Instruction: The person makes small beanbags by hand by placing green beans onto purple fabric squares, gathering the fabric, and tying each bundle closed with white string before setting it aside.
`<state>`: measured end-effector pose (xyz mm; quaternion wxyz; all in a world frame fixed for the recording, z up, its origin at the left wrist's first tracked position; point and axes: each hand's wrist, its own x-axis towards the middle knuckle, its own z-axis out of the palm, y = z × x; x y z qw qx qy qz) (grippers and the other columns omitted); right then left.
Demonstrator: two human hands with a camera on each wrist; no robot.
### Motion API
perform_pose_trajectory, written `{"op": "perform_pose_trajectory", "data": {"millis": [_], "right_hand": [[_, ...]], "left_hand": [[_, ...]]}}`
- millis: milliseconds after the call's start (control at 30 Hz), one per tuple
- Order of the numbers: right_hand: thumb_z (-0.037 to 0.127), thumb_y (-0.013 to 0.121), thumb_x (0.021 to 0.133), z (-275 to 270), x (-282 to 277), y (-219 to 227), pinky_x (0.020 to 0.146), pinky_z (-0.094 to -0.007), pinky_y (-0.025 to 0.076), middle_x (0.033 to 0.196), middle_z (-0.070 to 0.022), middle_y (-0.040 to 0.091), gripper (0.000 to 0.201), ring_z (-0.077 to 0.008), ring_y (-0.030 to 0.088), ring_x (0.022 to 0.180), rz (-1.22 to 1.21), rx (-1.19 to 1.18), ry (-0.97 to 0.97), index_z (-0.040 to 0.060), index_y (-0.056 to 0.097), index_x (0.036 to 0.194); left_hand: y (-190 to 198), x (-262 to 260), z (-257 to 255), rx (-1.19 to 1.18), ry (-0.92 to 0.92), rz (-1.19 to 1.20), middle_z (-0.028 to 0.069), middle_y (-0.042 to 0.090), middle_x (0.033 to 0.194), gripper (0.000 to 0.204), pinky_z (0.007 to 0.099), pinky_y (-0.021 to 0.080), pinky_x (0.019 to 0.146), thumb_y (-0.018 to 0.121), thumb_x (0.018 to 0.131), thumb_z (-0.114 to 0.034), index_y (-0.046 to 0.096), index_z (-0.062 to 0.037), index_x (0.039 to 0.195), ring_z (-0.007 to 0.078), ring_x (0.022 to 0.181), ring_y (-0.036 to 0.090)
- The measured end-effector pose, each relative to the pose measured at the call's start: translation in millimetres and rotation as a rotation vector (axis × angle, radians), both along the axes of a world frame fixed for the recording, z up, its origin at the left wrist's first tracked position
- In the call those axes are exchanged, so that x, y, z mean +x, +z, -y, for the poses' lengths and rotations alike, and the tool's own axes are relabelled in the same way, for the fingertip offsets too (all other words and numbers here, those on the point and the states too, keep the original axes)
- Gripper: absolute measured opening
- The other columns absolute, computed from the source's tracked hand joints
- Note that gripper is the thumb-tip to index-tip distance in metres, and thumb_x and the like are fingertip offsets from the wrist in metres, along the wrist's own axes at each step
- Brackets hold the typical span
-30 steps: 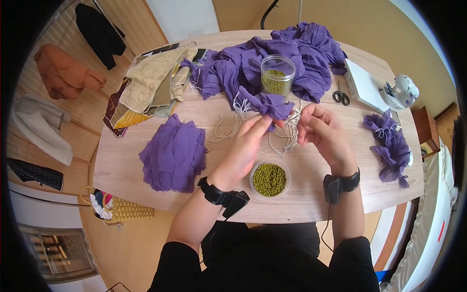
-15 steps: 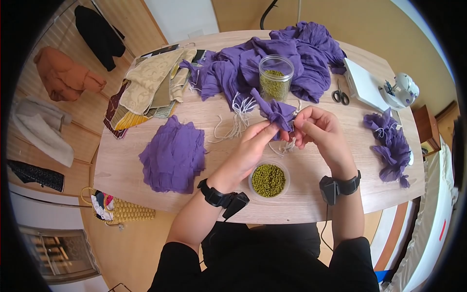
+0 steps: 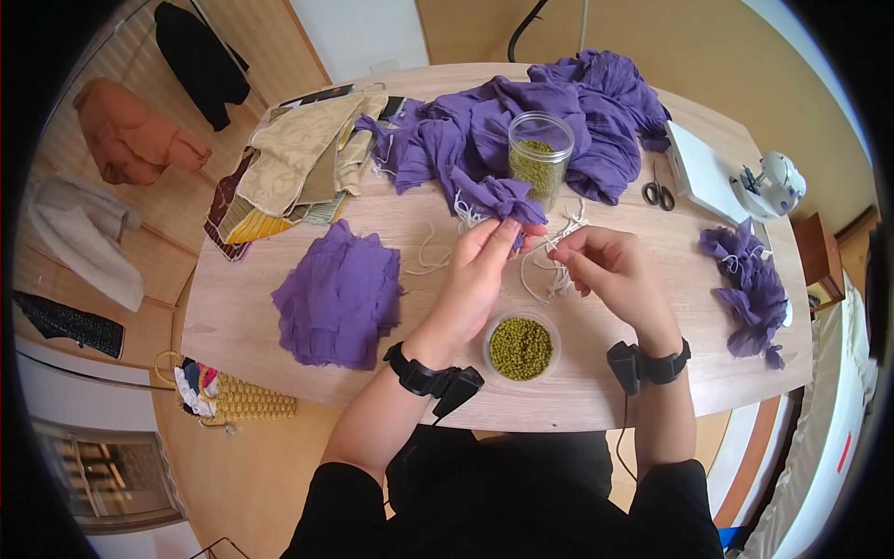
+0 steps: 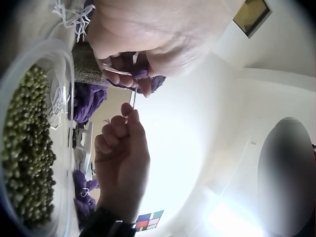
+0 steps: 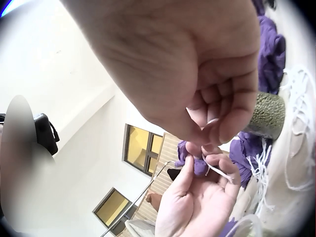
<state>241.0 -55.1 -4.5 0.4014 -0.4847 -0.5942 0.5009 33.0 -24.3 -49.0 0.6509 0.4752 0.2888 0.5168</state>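
Note:
In the head view my left hand (image 3: 477, 275) pinches a gathered piece of purple cloth (image 3: 503, 197) above the middle of the table. To its right, a small gap away, my right hand (image 3: 619, 279) pinches a thin white string between thumb and forefinger. The left wrist view shows this string (image 4: 136, 96) stretched from the cloth bundle to the right fingertips. A short string end (image 5: 219, 173) also lies across the left fingers in the right wrist view. Below the hands is a clear round tub (image 3: 558, 352) of green beans (image 3: 519, 348).
A clear jar (image 3: 553, 193) partly filled with green beans stands behind the hands, before heaped purple fabric (image 3: 466, 126). White strings (image 3: 573, 224) lie near it. Purple cloth pieces (image 3: 335, 298) are stacked left. Scissors (image 3: 657, 191), a sewing machine (image 3: 778, 186) and a purple bundle (image 3: 745, 289) are right.
Half a second ago both hands met at the cloth bundle, after being apart earlier. Now the right hand has drawn back to the right with the string, and the left hand has moved slightly left.

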Motion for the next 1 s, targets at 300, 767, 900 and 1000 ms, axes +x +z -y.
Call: {"op": "perform_pose_trajectory", "data": {"millis": [300, 767, 900, 1000], "right_hand": [[0.007, 0.068, 0.104, 6.9, -17.4, -4.2, 0.068, -0.0199, 0.048, 0.090, 0.0016, 0.072, 0.015, -0.0014, 0.059, 0.078, -0.015, 0.215, -0.068, -0.0044, 0.075, 0.112], [0.011, 0.067, 0.106, -1.0, -9.0, -11.2, 0.060, -0.0189, 0.040, 0.083, 0.0037, 0.069, 0.016, 0.0000, 0.051, 0.069, -0.127, 0.127, -0.170, -0.0025, 0.074, 0.110], [0.011, 0.069, 0.105, 0.4, -10.4, -8.2, 0.060, -0.0190, 0.041, 0.080, 0.0048, 0.067, 0.014, -0.0003, 0.054, 0.070, -0.125, 0.123, -0.152, -0.0020, 0.074, 0.107], [0.009, 0.070, 0.103, 3.3, -12.2, -8.1, 0.059, -0.0209, 0.043, 0.078, 0.0035, 0.067, 0.012, -0.0024, 0.056, 0.069, -0.045, 0.192, -0.124, -0.0017, 0.075, 0.106]], "left_hand": [[-1.5, 1.9, 1.3, 0.050, 0.018, -0.080, 0.0063, 0.073, 0.113, 0.038, 0.0303, 0.048, 0.099, 0.048, 0.116, -0.028, 0.071, 0.0011, 0.119, 0.0123, 0.103, 0.064], [-5.3, 3.1, 2.0, 0.069, -0.141, -0.157, 0.0019, 0.069, 0.100, 0.034, 0.0276, 0.047, 0.091, 0.051, 0.114, -0.027, 0.072, 0.0005, 0.112, 0.0106, 0.096, 0.059], [-5.9, 5.6, 0.8, 0.183, -0.023, -0.244, 0.0019, 0.068, 0.095, 0.036, 0.0278, 0.047, 0.085, 0.054, 0.113, -0.026, 0.073, 0.0033, 0.108, 0.0100, 0.091, 0.058], [-6.3, 2.5, 0.5, 0.195, 0.063, -0.315, 0.0035, 0.066, 0.091, 0.032, 0.0280, 0.046, 0.080, 0.057, 0.112, -0.022, 0.074, 0.0052, 0.106, 0.0099, 0.089, 0.058]]}}
